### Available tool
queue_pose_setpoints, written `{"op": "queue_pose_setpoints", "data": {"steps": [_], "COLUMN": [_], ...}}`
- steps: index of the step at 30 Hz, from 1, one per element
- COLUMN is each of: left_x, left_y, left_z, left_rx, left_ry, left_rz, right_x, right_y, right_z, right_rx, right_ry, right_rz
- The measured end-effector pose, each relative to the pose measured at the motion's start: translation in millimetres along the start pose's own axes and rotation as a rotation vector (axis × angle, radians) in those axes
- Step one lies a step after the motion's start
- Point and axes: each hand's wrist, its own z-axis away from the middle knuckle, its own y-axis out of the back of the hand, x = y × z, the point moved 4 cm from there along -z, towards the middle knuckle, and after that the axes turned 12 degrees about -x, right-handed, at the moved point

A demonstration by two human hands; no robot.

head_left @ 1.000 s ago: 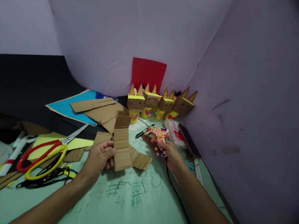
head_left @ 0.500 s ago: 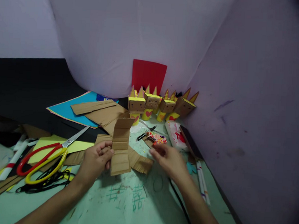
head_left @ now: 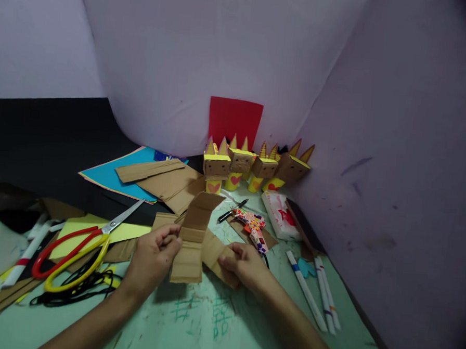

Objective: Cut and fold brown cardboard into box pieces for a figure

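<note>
A creased cardboard strip [head_left: 194, 230] is pinched at its left edge by my left hand [head_left: 156, 256], its upper end bent back. Just right of it, my right hand [head_left: 247, 266] has closed its fingers on the end of a second cardboard piece [head_left: 216, 252], which partly lies behind the strip. Beyond my right hand is a flower-patterned glue gun [head_left: 254, 225], next to a black pen [head_left: 233, 211]. Large scissors [head_left: 75, 252] with red and yellow handles lie left of my left hand, blades partly open.
Several cardboard figures [head_left: 216, 168] stand at the back before a red sheet [head_left: 236, 120]. Blue paper [head_left: 111, 173] and cardboard lie back left. A white packet [head_left: 281, 216] and markers [head_left: 307, 292] are on the right, black cord [head_left: 78, 291] on the left.
My right hand has come down and left from near the glue gun and taken hold of the second cardboard piece. The strip in my left hand has tilted. The view has shifted slightly.
</note>
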Motion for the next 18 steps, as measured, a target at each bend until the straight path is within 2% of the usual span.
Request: {"op": "queue_pose_setpoints", "data": {"steps": [4,7,12,15,18], "left_x": [6,7,6,6,6], "left_y": [4.4,1.1,-8.2,-14.4,-19.8], "left_z": [5,9,16,24,31], "left_rx": [0.059,0.033,-0.038,-0.056,-0.089], "left_ry": [-0.194,-0.378,-0.561,-0.683,-0.789], "left_rz": [-0.366,-0.632,-0.917,-1.076,-1.104], "right_x": [-7,-16,-28,-22,-12], "right_y": [-7,-9,-10,-15,-23], "right_z": [13,29,41,35,24], "right_rx": [-0.153,-0.32,-0.509,-0.465,-0.397], "right_ry": [-0.002,0.016,0.18,0.215,0.193], "right_rz": [-0.18,-0.336,-0.324,-0.259,-0.268]}}
